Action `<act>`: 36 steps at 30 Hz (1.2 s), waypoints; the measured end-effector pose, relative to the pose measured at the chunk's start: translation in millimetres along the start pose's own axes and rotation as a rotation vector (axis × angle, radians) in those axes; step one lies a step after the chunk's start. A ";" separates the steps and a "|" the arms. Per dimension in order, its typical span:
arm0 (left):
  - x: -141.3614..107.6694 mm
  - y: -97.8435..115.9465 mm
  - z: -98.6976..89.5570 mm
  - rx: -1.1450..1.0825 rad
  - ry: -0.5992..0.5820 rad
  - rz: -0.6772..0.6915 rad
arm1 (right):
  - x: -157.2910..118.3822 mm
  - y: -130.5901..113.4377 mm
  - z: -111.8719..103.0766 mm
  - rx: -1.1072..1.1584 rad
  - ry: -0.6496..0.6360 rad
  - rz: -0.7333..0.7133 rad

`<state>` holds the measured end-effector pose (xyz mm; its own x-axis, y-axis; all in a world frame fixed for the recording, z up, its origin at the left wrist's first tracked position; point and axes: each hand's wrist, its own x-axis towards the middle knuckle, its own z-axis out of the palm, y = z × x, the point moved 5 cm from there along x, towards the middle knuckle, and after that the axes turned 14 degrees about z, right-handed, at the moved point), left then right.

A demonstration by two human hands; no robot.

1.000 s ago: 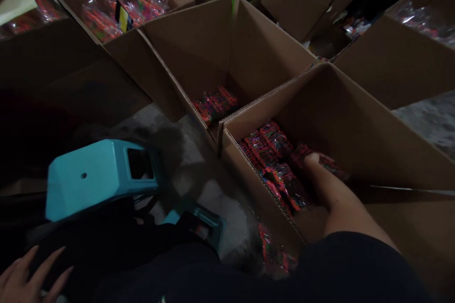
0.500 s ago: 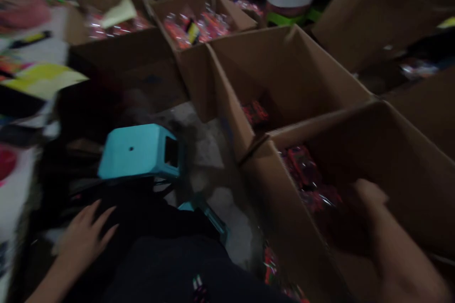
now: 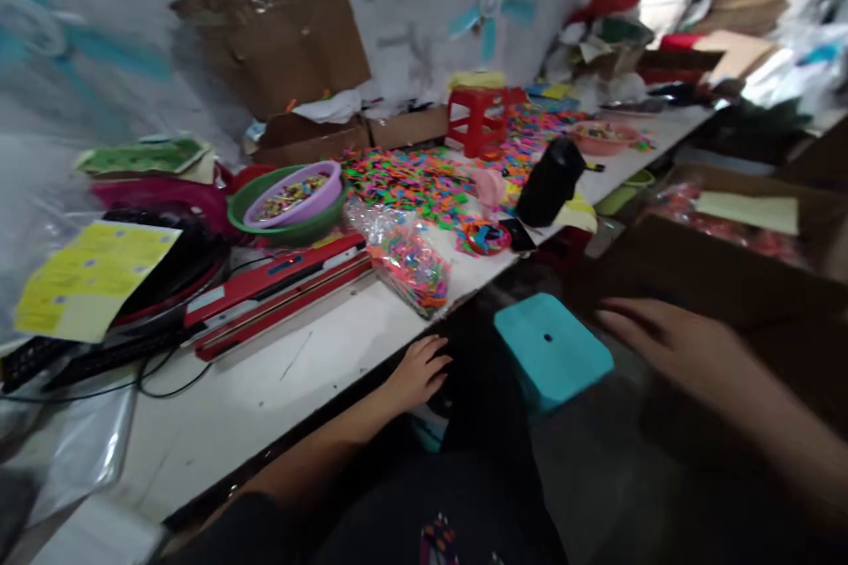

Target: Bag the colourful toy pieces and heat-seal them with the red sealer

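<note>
My left hand (image 3: pixel 417 372) rests on my dark-clothed leg just below the table edge, fingers spread and holding nothing. My right hand (image 3: pixel 653 337) is in the air beside a turquoise plastic stool (image 3: pixel 553 344); its fingers are apart, slightly blurred, and nothing shows in them. Near my left hand, a clear bag of small colourful pieces (image 3: pixel 414 263) lies at the edge of the white table (image 3: pixel 284 388). A red heat sealer (image 3: pixel 278 293) lies to the left of the bag.
Loose colourful pieces (image 3: pixel 411 181) cover the table's back, near a red stool (image 3: pixel 478 119) and a black cylinder (image 3: pixel 549 181). Nested basins (image 3: pixel 284 234) stand left of them. To the right is a cardboard box (image 3: pixel 722 274) of wrapped packs. A fan (image 3: pixel 490 4) hangs behind.
My view has swung left from the floor boxes to the table. My right hand has come out of a cardboard box. My left hand still lies on my leg.
</note>
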<state>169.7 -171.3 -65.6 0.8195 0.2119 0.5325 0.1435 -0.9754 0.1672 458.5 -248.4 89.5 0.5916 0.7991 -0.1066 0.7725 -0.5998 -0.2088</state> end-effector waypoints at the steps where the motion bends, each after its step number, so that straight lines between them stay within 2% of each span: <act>1: -13.8 -11.7 -8.4 0.017 0.058 -0.063 | 13.2 -50.4 -3.0 -0.009 0.010 -0.098; 3: -43.1 -35.4 -22.2 0.082 0.170 -0.195 | 38.4 -150.7 6.5 -0.028 -0.027 -0.261; 5: -71.3 -56.0 -30.0 0.158 0.257 -0.319 | 61.8 -236.4 26.1 -0.059 -0.027 -0.348; 7: -93.9 -70.5 -32.1 0.214 0.323 -0.421 | 82.5 -294.9 49.1 -0.136 -0.027 -0.324; 8: -102.3 -75.3 -31.8 0.228 0.355 -0.464 | 91.1 -313.7 59.8 -0.183 -0.032 -0.291; 11: -114.3 -82.6 -27.6 0.216 0.421 -0.538 | 110.1 -341.0 86.0 -0.319 -0.088 -0.230; 14: -114.0 -85.0 -23.6 0.174 0.423 -0.547 | 118.8 -349.6 103.0 -0.401 -0.195 -0.353; 16: -113.5 -86.5 -23.4 0.149 0.425 -0.552 | 120.5 -350.5 104.4 -0.400 -0.230 -0.440; 18: -113.7 -87.8 -24.8 0.130 0.436 -0.549 | 119.5 -348.1 95.1 -0.364 -0.199 -0.497; 21: -114.2 -89.3 -26.8 0.124 0.441 -0.534 | 110.3 -336.5 70.2 -0.325 -0.132 -0.598; 24: -115.8 -90.4 -28.0 0.145 0.439 -0.514 | 95.5 -307.0 40.1 -0.282 -0.099 -0.656; 26: -115.9 -90.9 -28.5 0.174 0.422 -0.487 | 81.7 -275.0 15.2 -0.215 -0.063 -0.653; 29: -106.3 -89.8 -29.8 0.205 0.368 -0.416 | 45.1 -208.8 -35.5 -0.052 0.036 -0.573; 32: -74.3 -83.1 -29.9 0.161 0.336 -0.319 | -19.9 -127.4 -102.9 0.124 0.208 -0.403; 34: -39.3 -71.7 -25.6 0.112 0.330 -0.229 | -74.8 -60.8 -153.1 0.216 0.407 -0.185; 35: -19.1 -63.2 -20.5 0.083 0.319 -0.171 | -104.1 -17.9 -174.8 0.215 0.493 0.042; 36: 1.8 -52.6 -13.5 0.052 0.303 -0.104 | -137.5 32.1 -191.8 0.183 0.538 0.349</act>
<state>156.2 -118.8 -62.3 0.5979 0.3116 0.7385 0.2528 -0.9476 0.1952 446.2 -385.4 283.9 0.8693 0.3986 0.2923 0.4909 -0.7650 -0.4170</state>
